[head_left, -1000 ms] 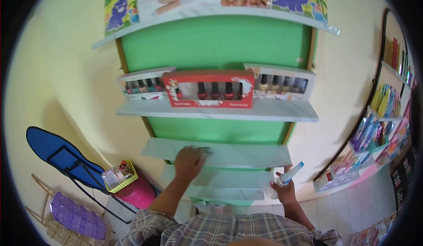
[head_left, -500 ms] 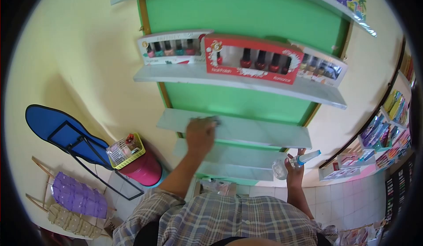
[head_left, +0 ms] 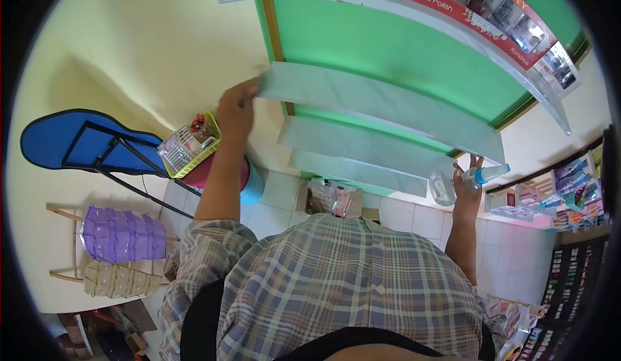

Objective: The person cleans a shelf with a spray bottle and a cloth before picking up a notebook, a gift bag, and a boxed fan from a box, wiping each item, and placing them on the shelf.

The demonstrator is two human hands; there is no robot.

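Observation:
My left hand [head_left: 236,110] is at the left end of the marbled white shelf [head_left: 362,99], fingers curled at its edge. A small dark grey scrap, blurred and perhaps cloth, shows at the fingertips; most of it is hidden. On the right, my right hand [head_left: 468,183] is wrapped round the neck of a clear spray bottle [head_left: 442,188] with a blue-and-white spray head. This bottle is tilted, close to the right end of the lower shelves. Higher up, a red nail polish box [head_left: 482,15] rests on the upper shelf [head_left: 388,10].
Left of the shelves, a yellow basket [head_left: 194,160] of small goods sits on a pink bin, beside a folded blue ironing board [head_left: 84,138]. Purple packs [head_left: 123,233] hang on a wooden rack. A box [head_left: 333,199] lies on the floor. Stocked racks [head_left: 576,186] line the right.
My left hand has moved along the shelf from its middle to its left end. My view has tilted down and shifted left. The spray bottle stays in my right hand.

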